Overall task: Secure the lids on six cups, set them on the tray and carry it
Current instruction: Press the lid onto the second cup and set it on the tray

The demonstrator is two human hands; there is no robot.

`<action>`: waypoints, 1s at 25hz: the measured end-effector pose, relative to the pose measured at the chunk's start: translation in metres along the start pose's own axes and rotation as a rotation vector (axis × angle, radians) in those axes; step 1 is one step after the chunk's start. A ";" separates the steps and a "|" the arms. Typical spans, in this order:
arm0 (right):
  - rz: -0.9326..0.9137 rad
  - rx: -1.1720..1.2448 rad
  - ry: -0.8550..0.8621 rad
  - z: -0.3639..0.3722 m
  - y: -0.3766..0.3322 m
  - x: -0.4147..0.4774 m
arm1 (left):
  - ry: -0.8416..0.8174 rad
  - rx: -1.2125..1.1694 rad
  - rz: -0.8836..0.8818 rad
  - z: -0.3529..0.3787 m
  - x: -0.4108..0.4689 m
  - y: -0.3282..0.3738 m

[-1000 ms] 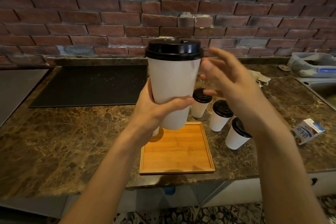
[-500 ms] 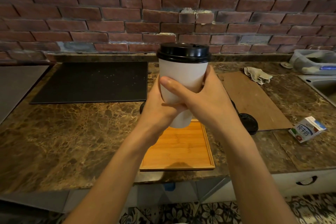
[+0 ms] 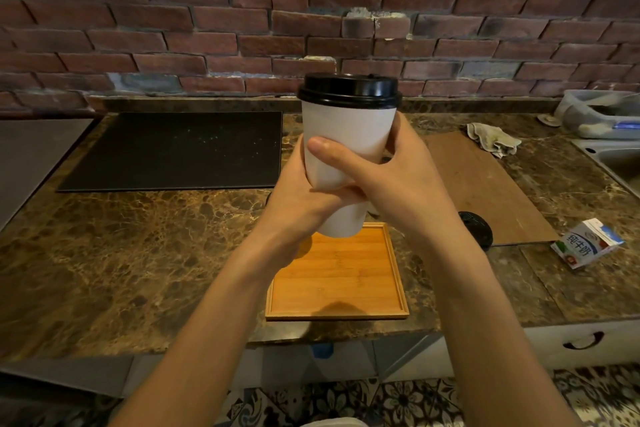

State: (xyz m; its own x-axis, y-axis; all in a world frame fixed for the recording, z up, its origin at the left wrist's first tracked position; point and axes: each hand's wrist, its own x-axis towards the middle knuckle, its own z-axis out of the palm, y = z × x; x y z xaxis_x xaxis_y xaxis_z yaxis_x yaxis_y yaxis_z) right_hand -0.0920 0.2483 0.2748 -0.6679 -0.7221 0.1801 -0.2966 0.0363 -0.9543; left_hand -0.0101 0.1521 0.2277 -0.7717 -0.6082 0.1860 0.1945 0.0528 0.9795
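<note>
Brown marble tabletop (image 3: 138, 253), brick wall (image 3: 173, 28) behind; left grip (image 3: 298, 198) and right grip (image 3: 398, 184) both curled round white paper cup (image 3: 346, 135), black plastic lid (image 3: 349, 88) on, upright over square bamboo tray (image 3: 336, 284).

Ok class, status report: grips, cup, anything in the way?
Left grip, right grip both round cup, held clear of tray. Lid on. Nothing visible blocking tray.

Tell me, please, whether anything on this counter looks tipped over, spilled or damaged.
The small milk carton lies on its side near the counter's right end; no spill shows around it. A crumpled cloth lies by the brown board. The cup held by the left hand and right hand is upright, its black lid level.
</note>
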 end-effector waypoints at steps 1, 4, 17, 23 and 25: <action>-0.003 0.007 -0.006 -0.001 -0.001 0.000 | -0.013 0.000 0.003 -0.001 0.000 0.000; 0.005 0.035 -0.072 -0.008 -0.004 0.001 | -0.057 0.014 0.032 -0.004 0.000 0.003; 0.083 0.230 -0.388 -0.036 -0.005 0.008 | -0.387 0.022 0.033 -0.024 0.001 0.022; 0.085 0.237 -0.461 -0.039 -0.003 0.006 | -0.414 0.034 0.021 -0.022 0.000 0.020; 0.077 0.237 -0.468 -0.040 -0.005 0.005 | -0.405 0.039 0.027 -0.022 0.000 0.019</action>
State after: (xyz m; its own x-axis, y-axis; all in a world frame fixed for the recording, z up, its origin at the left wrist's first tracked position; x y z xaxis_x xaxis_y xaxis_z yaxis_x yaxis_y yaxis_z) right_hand -0.1214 0.2716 0.2896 -0.2897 -0.9565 0.0330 -0.0599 -0.0163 -0.9981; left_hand 0.0065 0.1358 0.2450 -0.9443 -0.2456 0.2191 0.2004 0.0991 0.9747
